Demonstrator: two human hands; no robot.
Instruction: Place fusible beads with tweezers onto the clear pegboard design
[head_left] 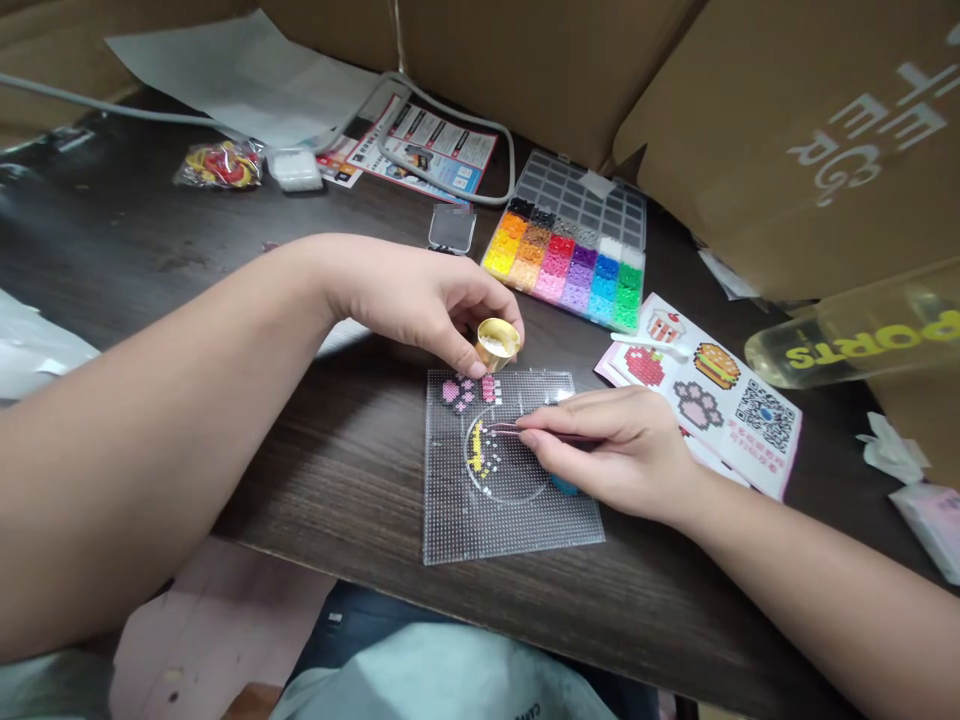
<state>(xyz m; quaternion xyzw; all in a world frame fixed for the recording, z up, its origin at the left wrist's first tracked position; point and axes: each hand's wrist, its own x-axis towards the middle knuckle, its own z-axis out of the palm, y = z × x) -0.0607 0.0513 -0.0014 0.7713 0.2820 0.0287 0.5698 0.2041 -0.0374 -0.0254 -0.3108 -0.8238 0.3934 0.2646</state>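
Note:
My left hand (442, 305) grips a small gold cup (498, 343) by its side, tilted toward me above the far edge of the pegboard. Pale bits lie inside the cup. In my right hand (622, 445) is a pair of tweezers (510, 428), its tips over a round clear dish (510, 495) on the pegboard. Yellow beads (475, 450) and several white beads lie within the dish's ring. The clear pegboard (517, 535) lies flat on the dark table. Pink and white bead shapes (459, 392) sit near its far left corner.
Behind my hands stands an open bead box (566, 260) with many colours. Pattern sheets (712, 400) lie to the right, a white spoon (649, 345) across them. A clear bottle (855, 330), a tissue pack (930, 525), a cable (450, 100), and a bagged bundle (221, 165) are around.

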